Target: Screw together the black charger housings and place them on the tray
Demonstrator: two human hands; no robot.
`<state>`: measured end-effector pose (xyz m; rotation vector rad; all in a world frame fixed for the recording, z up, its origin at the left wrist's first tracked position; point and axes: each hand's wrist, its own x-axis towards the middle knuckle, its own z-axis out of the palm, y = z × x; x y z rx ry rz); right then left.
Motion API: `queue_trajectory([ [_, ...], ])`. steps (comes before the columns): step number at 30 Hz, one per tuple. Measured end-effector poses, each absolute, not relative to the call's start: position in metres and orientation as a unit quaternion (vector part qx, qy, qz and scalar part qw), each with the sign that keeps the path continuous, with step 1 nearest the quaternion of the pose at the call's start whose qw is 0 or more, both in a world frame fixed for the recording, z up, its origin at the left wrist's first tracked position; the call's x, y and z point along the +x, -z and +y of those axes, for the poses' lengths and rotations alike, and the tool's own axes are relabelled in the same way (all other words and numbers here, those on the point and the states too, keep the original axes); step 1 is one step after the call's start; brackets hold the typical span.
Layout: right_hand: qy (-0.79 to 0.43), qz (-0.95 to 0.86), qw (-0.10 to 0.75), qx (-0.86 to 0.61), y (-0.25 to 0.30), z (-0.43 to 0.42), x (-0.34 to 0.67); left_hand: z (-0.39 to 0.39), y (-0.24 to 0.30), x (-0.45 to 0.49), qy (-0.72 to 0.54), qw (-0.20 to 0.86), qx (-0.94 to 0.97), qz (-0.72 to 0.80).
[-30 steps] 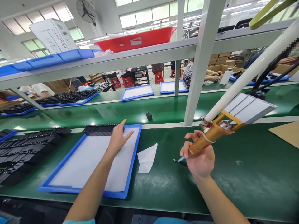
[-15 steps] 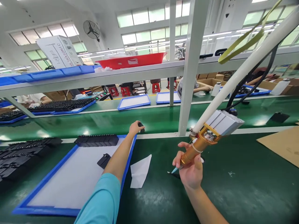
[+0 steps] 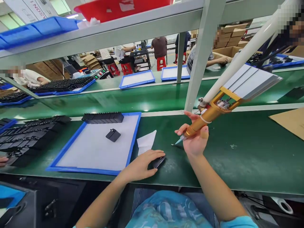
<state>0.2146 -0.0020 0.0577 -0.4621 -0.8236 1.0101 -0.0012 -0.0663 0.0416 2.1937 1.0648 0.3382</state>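
My left hand point(image 3: 143, 166) is closed around a small black power adapter housing point(image 3: 158, 162) with a glossy face, low over the green bench in front of me. My right hand point(image 3: 196, 141) grips a gold-coloured glue dispenser point(image 3: 201, 122), whose pale-blue tapered nozzle point(image 3: 180, 140) points down to the left. Just under the nozzle tip is a small dark piece, too small to name. A white paper sheet point(image 3: 146, 142) lies behind my left hand. To the left, a blue-rimmed tray point(image 3: 86, 172) holds one loose black adapter point(image 3: 113, 135) and a row of black adapters point(image 3: 103, 117) at its far edge.
Stacked rows of black adapters point(image 3: 35, 136) fill the bench's left side, with another person's hand point(image 3: 3, 161) at the edge. A white post point(image 3: 201, 57) and slanted pole point(image 3: 249, 44) rise beyond my right hand. Brown cardboard point(image 3: 289, 122) lies at right.
My left hand has come back from the far bench edge towards me with a black housing in it. My right hand still holds the dispenser. The view has tilted down.
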Motion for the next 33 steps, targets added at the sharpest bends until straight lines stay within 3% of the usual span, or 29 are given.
queue_trajectory([
  [7,-0.474,-0.380,0.767,-0.207,-0.058,-0.002,0.214,-0.074,0.005,0.027,-0.271,0.340,0.726,0.533],
  [18,-0.477,-0.384,0.770,-0.180,-0.059,-0.003,0.213,-0.074,-0.009,0.022,-0.241,0.319,0.754,0.521],
  [27,-0.482,-0.388,0.765,-0.180,-0.060,-0.005,0.211,-0.071,0.023,0.010,-0.376,0.420,0.622,0.544],
  [33,-0.488,-0.387,0.765,-0.164,-0.060,-0.008,0.210,-0.088,0.031,0.017,-0.326,0.291,0.712,0.551],
])
